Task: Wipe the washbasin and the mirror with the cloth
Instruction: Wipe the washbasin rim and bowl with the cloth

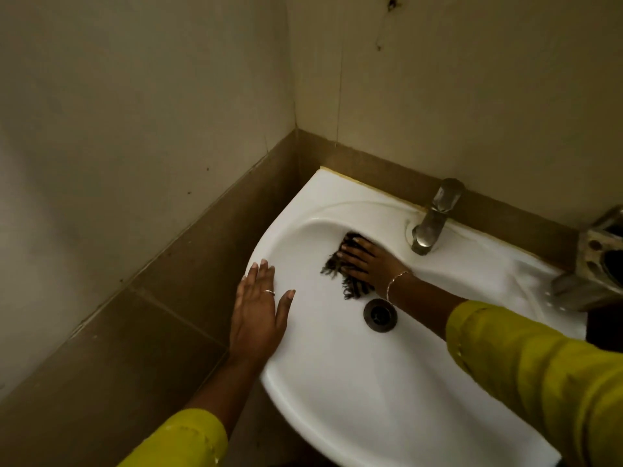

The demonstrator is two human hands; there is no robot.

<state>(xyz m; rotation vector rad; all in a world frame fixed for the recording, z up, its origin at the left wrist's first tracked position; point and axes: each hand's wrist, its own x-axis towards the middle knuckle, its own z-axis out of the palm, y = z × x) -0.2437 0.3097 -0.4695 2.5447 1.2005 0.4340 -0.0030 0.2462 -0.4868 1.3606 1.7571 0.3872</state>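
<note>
A white washbasin is fixed in the corner of a tiled wall. A dark fringed cloth lies against the inner back-left slope of the bowl. My right hand presses flat on the cloth with straight fingers, just below the tap. My left hand rests flat on the basin's left rim, fingers straight and thumb inside the bowl. The mirror is out of view.
A metal tap stands on the basin's back ledge. The dark drain sits in the bowl near my right wrist. A metal soap holder is on the right. Brown tiles run along both walls.
</note>
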